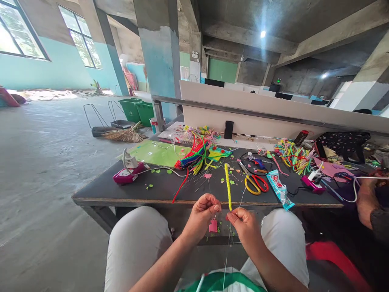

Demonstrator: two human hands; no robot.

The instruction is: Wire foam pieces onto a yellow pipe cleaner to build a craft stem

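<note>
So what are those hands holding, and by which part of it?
The right hand pinches a fuzzy yellow stem by its lower end. Whether the left hand holds anything thin is too unclear to tell.

Both hands (204, 209) (244, 224) pinch, slightly apart; forearms (165, 259) converge.

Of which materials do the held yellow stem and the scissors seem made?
Yellow stem: matte, fuzzy fibre, perhaps chenille, judging by its bristly edge. Scissors: blades probably metal, greyish and smooth; handles probably plastic, from their solid red and yellow colours.
</note>
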